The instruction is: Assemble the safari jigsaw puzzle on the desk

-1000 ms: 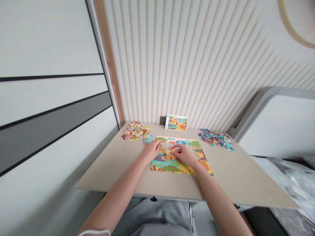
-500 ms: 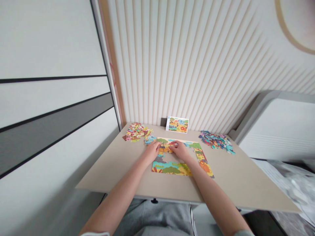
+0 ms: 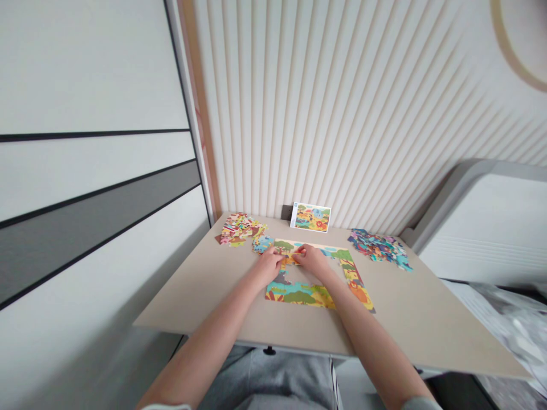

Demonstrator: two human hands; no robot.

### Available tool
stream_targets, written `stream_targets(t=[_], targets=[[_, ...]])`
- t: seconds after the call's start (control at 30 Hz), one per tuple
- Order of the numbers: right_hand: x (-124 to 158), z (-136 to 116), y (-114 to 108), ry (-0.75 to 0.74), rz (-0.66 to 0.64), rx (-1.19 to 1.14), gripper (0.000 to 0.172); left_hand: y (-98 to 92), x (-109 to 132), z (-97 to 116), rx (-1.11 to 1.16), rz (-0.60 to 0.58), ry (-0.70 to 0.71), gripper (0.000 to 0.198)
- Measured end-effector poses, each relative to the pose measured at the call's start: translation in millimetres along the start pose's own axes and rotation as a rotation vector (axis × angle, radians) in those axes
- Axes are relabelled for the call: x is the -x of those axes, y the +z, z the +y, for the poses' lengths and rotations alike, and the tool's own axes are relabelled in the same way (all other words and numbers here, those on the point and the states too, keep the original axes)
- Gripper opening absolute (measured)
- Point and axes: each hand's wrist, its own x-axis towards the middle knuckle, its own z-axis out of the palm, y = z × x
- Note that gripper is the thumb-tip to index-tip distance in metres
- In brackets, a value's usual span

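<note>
A partly assembled jigsaw puzzle [image 3: 299, 297] lies flat on the table, its border joined around a gap in the middle. My left hand [image 3: 269, 265] rests on its upper left part, fingers stretched toward the right and touching the pieces. Just across from it, my right hand [image 3: 313, 260] is closed in a pinch at an orange puzzle piece [image 3: 292, 260], next to the upper edge. The fingertips partly cover this piece, so its outline is hard to see.
Loose puzzle pieces [image 3: 240, 228] lie at the table's back left, with blue pieces [image 3: 262, 244] beside the puzzle. Another pile of dark and blue pieces [image 3: 379, 247] is at the back right. A picture card [image 3: 311, 217] leans against the ribbed wall [image 3: 273, 114].
My left hand has shifted slightly right and down, its fingertips now nearer my right hand. The right hand stays at the orange area. The view has moved slightly.
</note>
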Motion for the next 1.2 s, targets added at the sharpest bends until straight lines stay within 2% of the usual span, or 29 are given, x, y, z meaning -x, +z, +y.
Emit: stream_targets(t=[0.2, 0.37, 0.5, 0.6, 0.7, 0.8, 0.93, 1.2], targets=[[8.2, -2.1, 0.7, -0.023, 0.03, 0.178, 0.037, 0.2, 1.3, 2.7, -0.047, -0.01, 0.03, 0.03], [14.0, -6.2, 1.8, -0.087, -0.003, 0.145, 0.026, -1.6, 2.7, 8.5, -0.084, -0.003, 0.056, 0.027], [19.4, -7.1, -2.2, -0.132, -0.013, 0.118, 0.025, -10.4, 1.7, 11.0, -0.128, 0.041, 0.058, 0.024], [23.8, 0.0, -6.8, -0.159, 0.018, 0.018, 0.03, -20.3, -1.3, 1.5, -0.186, 0.132, -0.02, 0.027], [27.8, 11.4, -11.1, -0.125, 0.102, -0.086, 0.038, -28.3, -3.2, -15.9, -0.242, 0.233, -0.137, 0.034], [31.3, 19.7, -14.7, -0.088, 0.146, -0.086, 0.044, -31.0, -3.5, -30.9, -0.275, 0.279, -0.222, 0.042], [34.5, 19.3, -17.6, -0.084, 0.165, -0.055, 0.045, -28.2, -5.9, -38.1, -0.296, 0.289, -0.289, 0.044], [37.7, 13.5, -18.1, -0.086, 0.154, -0.056, 0.043, -26.3, -8.8, -36.7, -0.329, 0.226, -0.33, 0.043]])
